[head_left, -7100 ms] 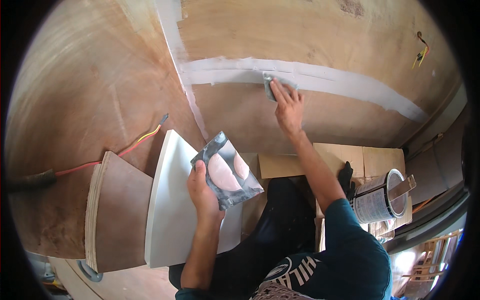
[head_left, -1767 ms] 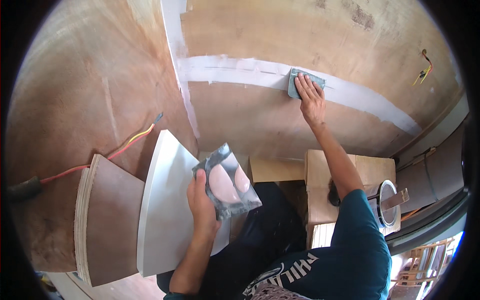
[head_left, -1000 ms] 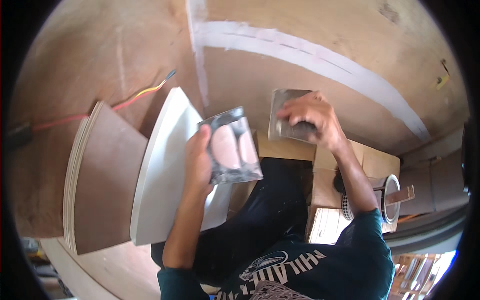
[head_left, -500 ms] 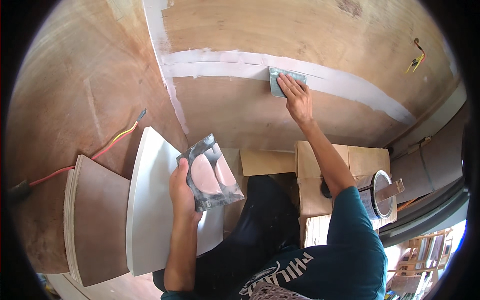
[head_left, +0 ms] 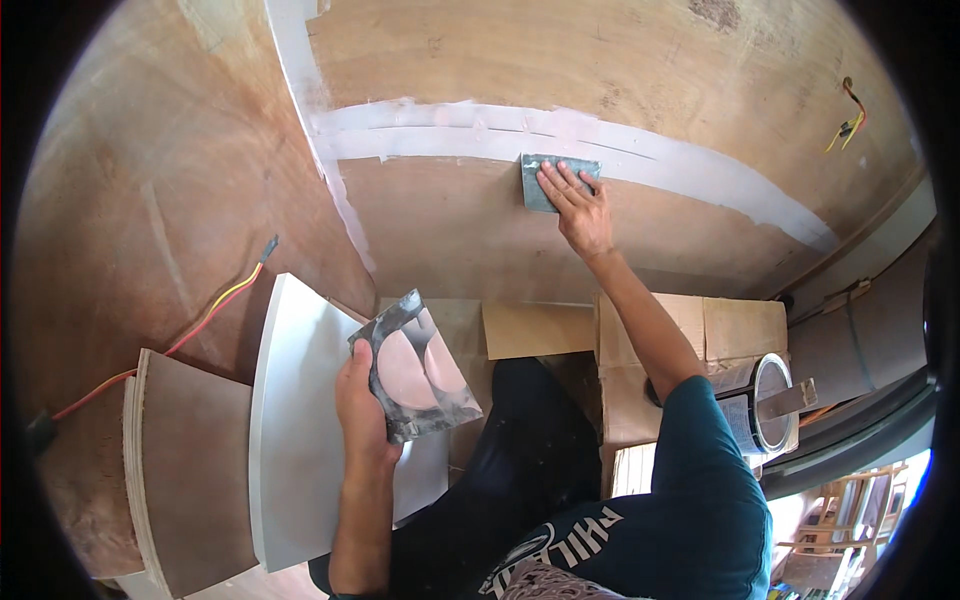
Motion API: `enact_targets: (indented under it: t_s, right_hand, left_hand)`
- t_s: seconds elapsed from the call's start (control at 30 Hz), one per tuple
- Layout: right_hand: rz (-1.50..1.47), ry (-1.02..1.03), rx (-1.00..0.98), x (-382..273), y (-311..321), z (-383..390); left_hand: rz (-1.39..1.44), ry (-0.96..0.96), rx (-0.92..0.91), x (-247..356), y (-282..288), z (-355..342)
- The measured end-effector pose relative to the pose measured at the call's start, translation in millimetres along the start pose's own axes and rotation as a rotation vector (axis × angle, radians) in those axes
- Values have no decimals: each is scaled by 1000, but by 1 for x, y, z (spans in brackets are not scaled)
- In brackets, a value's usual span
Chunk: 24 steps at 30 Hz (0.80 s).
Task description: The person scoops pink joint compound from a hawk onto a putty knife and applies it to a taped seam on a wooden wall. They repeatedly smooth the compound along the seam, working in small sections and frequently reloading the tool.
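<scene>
plywood walling (head_left: 600, 240) is crossed by a white filler band (head_left: 440, 143); at its lower edge a grey spreader (head_left: 535, 190) is gripped by the fingers of the right hand (head_left: 583, 215). a smeared plate (head_left: 405, 425) bearing pink putty (head_left: 402, 372) is clamped in the left hand's fingers (head_left: 362, 358).

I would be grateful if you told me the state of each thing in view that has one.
Left hand, gripping the grey plate.
Grey plate, smeared, bearing pink putty.
Pink putty, lying in two patches.
Right hand, fingers laid on the spreader.
Spreader, held at the lower edge of the white band.
White band, rough-edged, with thin dark lines.
Tin, open, stick jutting out.
Left cable, ending in a dark tip.
Wires at right, exposed.
</scene>
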State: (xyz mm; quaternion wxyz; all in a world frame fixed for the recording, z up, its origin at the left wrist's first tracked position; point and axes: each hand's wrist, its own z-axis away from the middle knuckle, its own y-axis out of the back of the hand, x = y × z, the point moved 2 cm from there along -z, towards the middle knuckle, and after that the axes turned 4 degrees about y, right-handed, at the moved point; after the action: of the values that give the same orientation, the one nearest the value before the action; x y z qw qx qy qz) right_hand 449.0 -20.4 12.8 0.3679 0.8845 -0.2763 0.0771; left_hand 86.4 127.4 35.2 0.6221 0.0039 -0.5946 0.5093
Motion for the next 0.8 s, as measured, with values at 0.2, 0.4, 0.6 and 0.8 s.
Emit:
enact_targets:
  t_s: [0.2,0.4,0.6,0.8]
  right_hand:
    - [-96,-68,-64,-11,15,16]
    - [0,-143,156,41,63,15]
    - [192,-100,181,81,74,0]
    - [102,-149,89,60,47,31]
  left_hand:
    - [-16,-29,-48,5,0,4]
    - [2,-83,-55,7,7,4]
    - [-16,-41,-70,-1,2,2]
    - [-25,-13,-79,-6,0,2]
